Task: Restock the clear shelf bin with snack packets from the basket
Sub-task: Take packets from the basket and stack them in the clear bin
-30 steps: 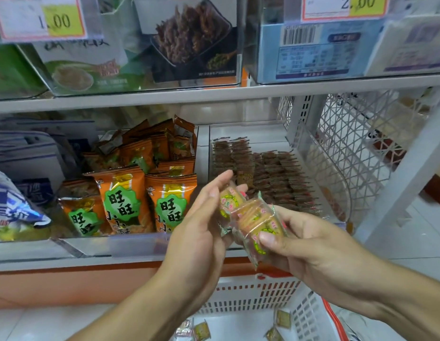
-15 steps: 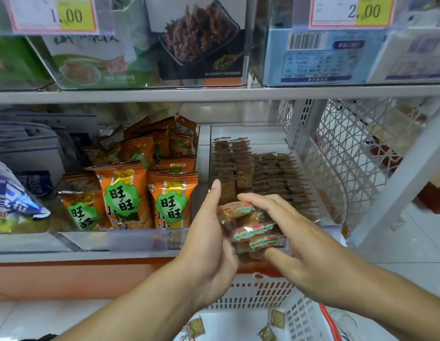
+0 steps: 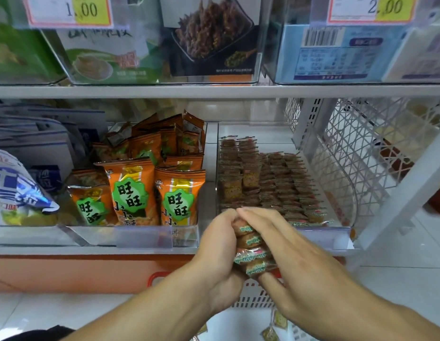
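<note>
Both hands clench one stack of snack packets (image 3: pixel 251 252) between them, left hand (image 3: pixel 217 252) and right hand (image 3: pixel 285 252) pressing from either side, just in front of the clear shelf bin (image 3: pixel 322 238) and above the basket (image 3: pixel 253 295). To land it well, I judge the grip should stay squeezed and level until the stack clears the bin's front lip, then settle on the rows already inside. Open room lies above those rows; the shelf above and the neighbouring orange bags (image 3: pixel 150 190) limit lift and leftward drift.
</note>
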The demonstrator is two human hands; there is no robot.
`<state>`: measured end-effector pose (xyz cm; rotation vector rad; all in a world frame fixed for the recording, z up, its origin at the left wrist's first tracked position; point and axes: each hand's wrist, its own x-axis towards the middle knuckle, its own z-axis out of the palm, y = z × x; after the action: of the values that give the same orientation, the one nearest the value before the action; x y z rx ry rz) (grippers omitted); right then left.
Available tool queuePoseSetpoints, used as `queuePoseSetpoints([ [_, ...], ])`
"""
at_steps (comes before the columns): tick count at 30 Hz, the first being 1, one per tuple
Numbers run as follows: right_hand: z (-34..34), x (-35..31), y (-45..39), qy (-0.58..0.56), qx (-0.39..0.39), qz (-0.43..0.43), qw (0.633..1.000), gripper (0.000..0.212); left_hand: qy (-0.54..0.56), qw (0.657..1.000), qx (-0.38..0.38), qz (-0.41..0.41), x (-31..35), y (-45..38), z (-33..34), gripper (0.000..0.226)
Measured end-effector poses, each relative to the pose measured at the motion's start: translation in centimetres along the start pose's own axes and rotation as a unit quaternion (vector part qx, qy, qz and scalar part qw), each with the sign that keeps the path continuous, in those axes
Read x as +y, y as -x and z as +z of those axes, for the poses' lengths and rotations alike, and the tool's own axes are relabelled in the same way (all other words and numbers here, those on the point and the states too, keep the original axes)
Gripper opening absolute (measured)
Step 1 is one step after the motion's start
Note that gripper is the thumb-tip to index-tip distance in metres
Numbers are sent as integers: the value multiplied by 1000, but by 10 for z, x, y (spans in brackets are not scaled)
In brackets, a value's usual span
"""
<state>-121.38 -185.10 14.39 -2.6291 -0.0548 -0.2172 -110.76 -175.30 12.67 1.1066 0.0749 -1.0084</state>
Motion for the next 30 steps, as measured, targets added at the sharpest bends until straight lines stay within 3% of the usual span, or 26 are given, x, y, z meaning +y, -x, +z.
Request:
queuePoseSetpoints([
  [5,-5,7,-2,8,32,19,999,95,-16,998,-21,49,2,1,4,50],
  [13,-1,7,-1,73,19,-16,997,99,-45,995,36,80,-4,2,7,59],
  [16,-9,9,-6,13,28,-14,999,85,-71,992,64,78,-1,1,7,68],
  [19,-28,19,-14,-46,23,23,998,60,-110,992,22,65,6,1,13,72],
  [22,-50,51,-32,-100,64,104,988,59,-176,973,-5,148,6,-4,13,52],
  [23,-54,66,-43,-71,74,130,986,60,-242,949,3,204,6,-5,10,43],
  [24,-55,82,-57,-29,74,153,985,60,-336,903,1,268,7,-5,5,40],
  [25,-53,100,-71,8,68,170,983,58,-452,832,-6,321,7,-7,1,45],
  [27,-47,132,-101,44,44,203,977,55,-652,656,-14,380,4,-15,-5,67],
  [28,-45,146,-115,50,37,209,976,54,-704,599,-29,381,2,-21,-7,76],
  [30,-45,172,-142,46,39,205,977,50,-750,557,-54,352,-2,-30,-9,88],
])
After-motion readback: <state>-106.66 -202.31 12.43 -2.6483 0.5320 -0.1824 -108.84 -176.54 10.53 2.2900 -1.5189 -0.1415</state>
